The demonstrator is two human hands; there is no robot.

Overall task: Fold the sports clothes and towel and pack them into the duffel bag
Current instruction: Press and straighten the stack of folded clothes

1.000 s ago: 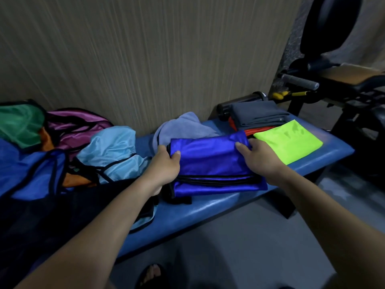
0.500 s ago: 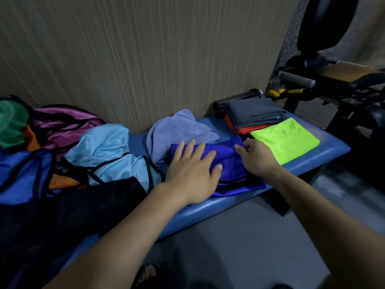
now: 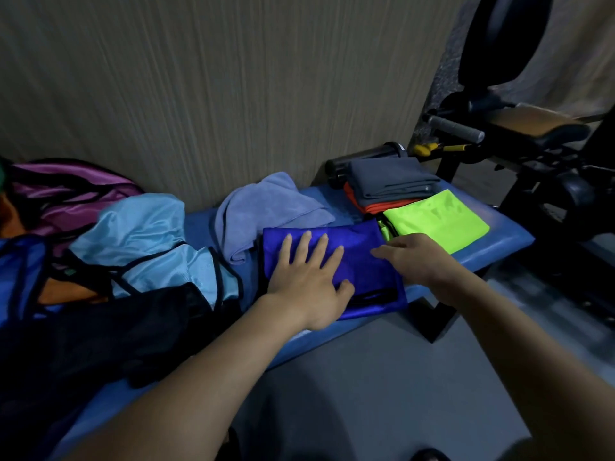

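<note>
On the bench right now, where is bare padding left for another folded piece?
Bare bench shows right of the lime shirt, and in a small gap between the light blue jersey and the towel. The left end is piled with loose clothes; both hands cover the blue garment.

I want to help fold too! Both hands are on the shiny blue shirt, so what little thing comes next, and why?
Probably fold it once more, or lift it beside the green one. The left hand lies flat on the folded blue shirt, the right hand rests at its right edge, and it already looks smooth. The folded neon green shirt sits right next to it on the blue bench.
</note>
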